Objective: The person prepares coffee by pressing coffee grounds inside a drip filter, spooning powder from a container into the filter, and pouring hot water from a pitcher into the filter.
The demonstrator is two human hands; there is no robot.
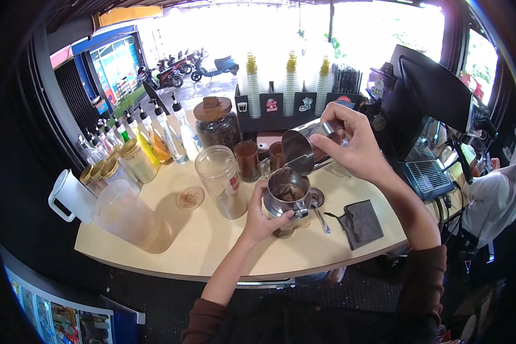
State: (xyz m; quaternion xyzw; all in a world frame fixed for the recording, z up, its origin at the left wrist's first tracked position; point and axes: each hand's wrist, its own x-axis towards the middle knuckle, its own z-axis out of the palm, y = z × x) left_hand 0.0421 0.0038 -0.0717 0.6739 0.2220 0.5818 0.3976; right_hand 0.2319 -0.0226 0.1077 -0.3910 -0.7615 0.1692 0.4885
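My left hand [264, 221] is wrapped round the side of a small metal cup [288, 202] with brown contents. Above it, my right hand [352, 143] grips a steel pitcher [298, 150], tilted with its rim down towards the cup. Whether liquid is flowing cannot be made out. Beneath the cup is a glass vessel [284, 230], partly hidden. A tall clear container [221, 183] stands left of the cup, with two brown-filled glass mugs [247, 162] behind. A spoon [322, 221] and a dark cloth pouch [362, 223] lie to the right.
On the left of the table [212, 252] are a white jug [74, 196], a large clear pitcher [133, 221], lidded jars [136, 160] and pump bottles [155, 135]. A bean jar [217, 127] and a cup rack [292, 109] stand behind. At right are a machine [427, 172] and another person [490, 200].
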